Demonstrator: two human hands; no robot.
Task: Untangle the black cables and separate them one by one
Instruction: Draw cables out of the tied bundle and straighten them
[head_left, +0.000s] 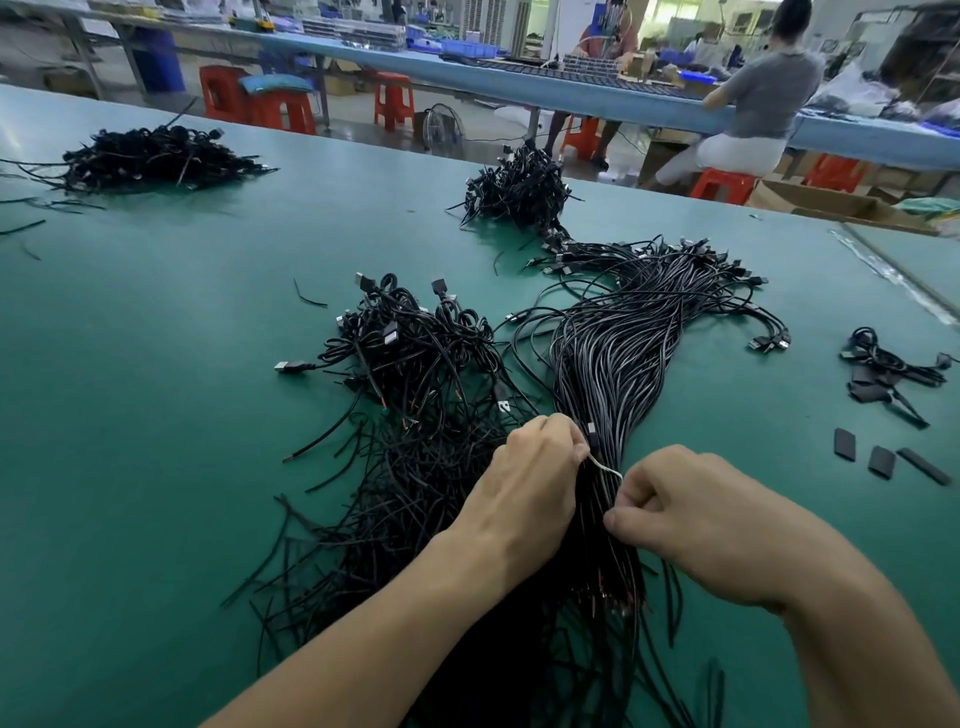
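Fingertips of left hand (524, 483) and right hand (691, 514) mostly hidden under curled knuckles, each pinching one end of white tie (607, 466). Black cable bundle (613, 364) glossy, cinched mid-table (156, 415), fanning toward USB plugs at far end. Tangled heap (415, 374) touching on left; flat sleeve pieces (880, 461) well apart, right.

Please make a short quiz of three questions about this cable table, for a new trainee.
1. True or false: the white tie runs between the left hand and the right hand.
2. Where do the short black sleeve pieces lie? A) on the table, right of the right hand B) under the left arm C) on a red stool
3. Fill in: the long cable bundle lies to the ___ of the tangled pile.
Key: 1 true; 2 A; 3 right.
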